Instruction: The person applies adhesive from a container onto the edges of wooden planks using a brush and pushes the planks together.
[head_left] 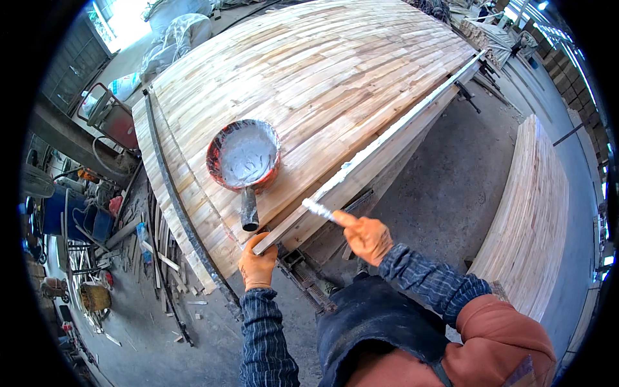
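My left hand (258, 261), in an orange glove, is closed around the near end of a long wooden strip (284, 233) at the edge of a large panel of joined boards (309, 71). A white, paste-like coating (387, 138) covers the strip's top from its far end to near the brush, while the nearest stretch is bare wood. In my right hand (366, 238), also gloved, is a brush (320, 209) smeared white, its tip at the strip. On the panel rests an orange-red pan (213, 173) of white paste, its dark handle (249, 213) toward me.
A dark metal bar (169, 168) crosses the panel's left side. At right, a stack of wooden panels (529, 219) stands on the floor. Left of the panel are a red machine (118, 122), scrap sticks (167, 258) and a basket (95, 297). Wrapped bundles (180, 39) sit behind.
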`<state>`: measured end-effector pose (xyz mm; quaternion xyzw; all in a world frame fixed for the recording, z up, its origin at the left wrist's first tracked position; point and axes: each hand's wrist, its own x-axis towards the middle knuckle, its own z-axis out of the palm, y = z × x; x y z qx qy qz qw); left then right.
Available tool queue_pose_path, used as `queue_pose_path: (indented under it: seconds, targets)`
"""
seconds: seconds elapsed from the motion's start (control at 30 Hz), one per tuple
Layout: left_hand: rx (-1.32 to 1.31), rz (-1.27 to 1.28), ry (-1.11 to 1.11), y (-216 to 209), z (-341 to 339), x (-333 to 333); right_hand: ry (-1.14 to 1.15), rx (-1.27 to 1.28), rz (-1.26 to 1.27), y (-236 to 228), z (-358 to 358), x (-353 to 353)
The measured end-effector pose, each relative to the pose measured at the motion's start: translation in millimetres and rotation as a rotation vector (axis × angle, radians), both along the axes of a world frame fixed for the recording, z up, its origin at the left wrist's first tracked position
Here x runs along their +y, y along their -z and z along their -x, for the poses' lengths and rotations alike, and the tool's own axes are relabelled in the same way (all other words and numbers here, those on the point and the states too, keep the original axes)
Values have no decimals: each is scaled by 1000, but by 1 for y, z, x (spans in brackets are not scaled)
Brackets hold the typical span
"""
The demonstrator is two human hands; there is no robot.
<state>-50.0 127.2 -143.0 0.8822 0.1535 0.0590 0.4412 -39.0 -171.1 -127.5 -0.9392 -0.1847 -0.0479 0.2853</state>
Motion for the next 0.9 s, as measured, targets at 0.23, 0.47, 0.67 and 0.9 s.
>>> queue_pose_path:
  seconds: [0.23, 0.47, 0.67, 0.9]
  targets:
    - [1, 78, -3, -2, -2, -3, 105, 97, -316, -46, -24, 7]
    - [-42, 80, -15, 4, 6, -3, 329, 276, 133, -100, -142, -67]
    - [-101, 34, -2, 4, 10, -10, 366, 630, 427, -138, -188, -59]
    - [-98, 40, 22, 3, 11, -6, 205, 777, 74, -138, -153, -43]
